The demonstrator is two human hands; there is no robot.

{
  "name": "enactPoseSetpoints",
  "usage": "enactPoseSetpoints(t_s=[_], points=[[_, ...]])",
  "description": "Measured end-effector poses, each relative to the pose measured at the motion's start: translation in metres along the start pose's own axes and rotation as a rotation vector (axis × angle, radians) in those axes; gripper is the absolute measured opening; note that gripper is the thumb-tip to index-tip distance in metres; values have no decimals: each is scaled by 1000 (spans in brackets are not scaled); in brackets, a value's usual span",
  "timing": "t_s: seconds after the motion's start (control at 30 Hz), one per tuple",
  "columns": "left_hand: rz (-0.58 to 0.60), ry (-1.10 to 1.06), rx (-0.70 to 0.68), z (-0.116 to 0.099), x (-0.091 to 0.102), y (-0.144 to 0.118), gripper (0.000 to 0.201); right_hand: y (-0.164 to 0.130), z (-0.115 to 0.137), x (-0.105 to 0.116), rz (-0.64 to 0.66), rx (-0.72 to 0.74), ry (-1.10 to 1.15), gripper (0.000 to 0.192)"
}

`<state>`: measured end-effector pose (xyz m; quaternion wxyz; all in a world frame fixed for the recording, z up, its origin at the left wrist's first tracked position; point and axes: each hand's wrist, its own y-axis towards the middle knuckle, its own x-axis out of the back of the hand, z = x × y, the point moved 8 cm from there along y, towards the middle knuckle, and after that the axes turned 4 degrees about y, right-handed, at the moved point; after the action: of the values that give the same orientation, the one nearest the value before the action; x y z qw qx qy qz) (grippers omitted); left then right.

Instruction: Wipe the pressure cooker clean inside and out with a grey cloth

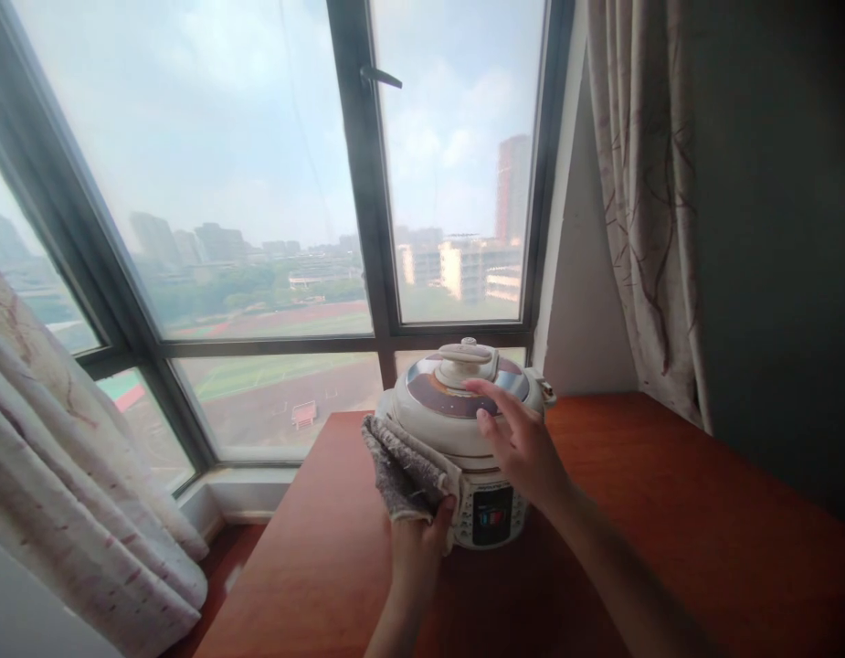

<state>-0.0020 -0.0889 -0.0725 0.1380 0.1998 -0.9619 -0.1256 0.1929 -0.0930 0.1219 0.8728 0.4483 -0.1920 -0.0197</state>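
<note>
A white electric pressure cooker (422,429) with a domed lid and a dark control panel stands on the wooden table. My left hand (422,539) grips a grey-brown cloth (405,471) with pale edges against the cooker's front left side; most of its fingers are hidden under the cloth. Over the front right of the lid is my right hand (522,439), with its thumb and index finger apart. Its index fingertip is close to the lid knob (467,361); whether it touches the lid I cannot tell. Nothing shows in that hand.
The reddish-brown table (291,557) reaches toward the tall windows (258,183), which have dark frames and a handle (382,77). Patterned curtains hang on both sides, the left curtain (72,493) near the table and the right curtain (655,210) by the wall.
</note>
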Motion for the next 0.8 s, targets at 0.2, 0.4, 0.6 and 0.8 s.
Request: enactPoseSetpoints(t_s=[0.2, 0.4, 0.6, 0.8], points=[[-74, -352, 266, 33, 14, 44, 47, 0, -51, 18, -119, 24, -258, 33], [-171, -632, 272, 20, 22, 92, 34, -7, -57, 17, -106, 69, -288, 37], [77, -1083, 221, -40, 21, 137, 34, -6, -54, 17, -104, 81, -291, 37], [131, -757, 101, -82, 31, 156, 39, -7, -56, 16, -113, 78, -294, 36]])
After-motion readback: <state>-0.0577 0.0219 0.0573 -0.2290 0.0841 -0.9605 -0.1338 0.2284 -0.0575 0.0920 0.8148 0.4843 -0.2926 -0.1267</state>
